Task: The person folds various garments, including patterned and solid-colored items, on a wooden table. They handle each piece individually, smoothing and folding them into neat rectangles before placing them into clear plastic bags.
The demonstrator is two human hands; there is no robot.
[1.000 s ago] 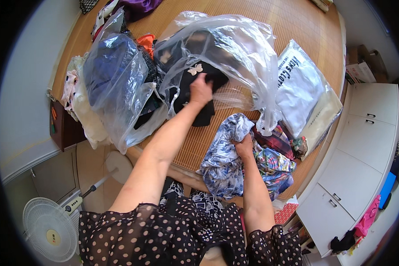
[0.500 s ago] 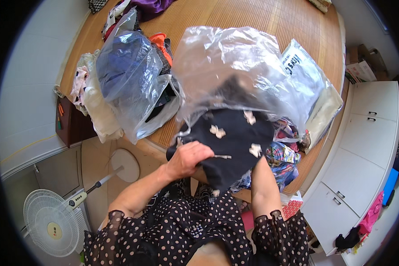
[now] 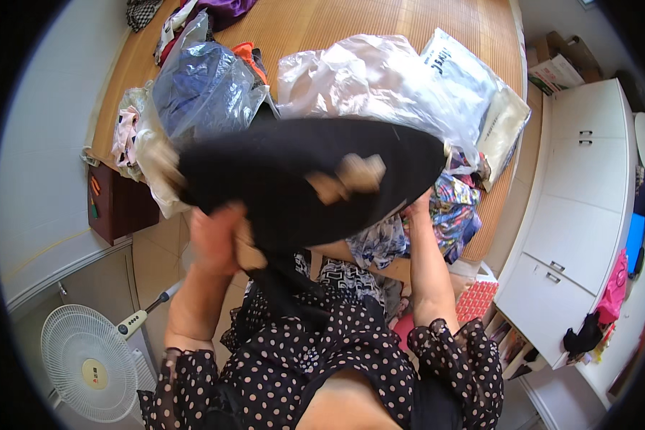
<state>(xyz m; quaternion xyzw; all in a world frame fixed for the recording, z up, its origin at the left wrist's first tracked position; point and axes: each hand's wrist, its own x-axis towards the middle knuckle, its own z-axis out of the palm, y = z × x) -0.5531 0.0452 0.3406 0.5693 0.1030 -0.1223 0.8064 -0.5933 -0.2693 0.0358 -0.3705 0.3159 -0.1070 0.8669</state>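
Observation:
A black garment [image 3: 272, 168] with pale beige figures is spread between my hands above the bed's near edge, blurred by motion. My left hand [image 3: 217, 240], smeared too, is closed on its left end, and a dark fold hangs below toward my lap. At the garment's right edge, my right hand [image 3: 421, 206] grips it; the cloth partly hides the fingers. Just beyond lies a crumpled clear plastic bag [image 3: 344, 75]. Colourful patterned clothing [image 3: 455, 211] sits beside my right hand.
Another clear bag with dark blue clothing [image 3: 204, 93] lies left on the bamboo mat [image 3: 322, 21]. A white printed package [image 3: 459, 64] is at the right. A brown box-like cabinet [image 3: 122, 204], a standing fan [image 3: 89, 362] and white cabinets [image 3: 573, 208] surround the bed.
The black garment has come away from the clear bag toward me and is stretched wider. My left hand has moved left with its end; the bag lies flatter behind.

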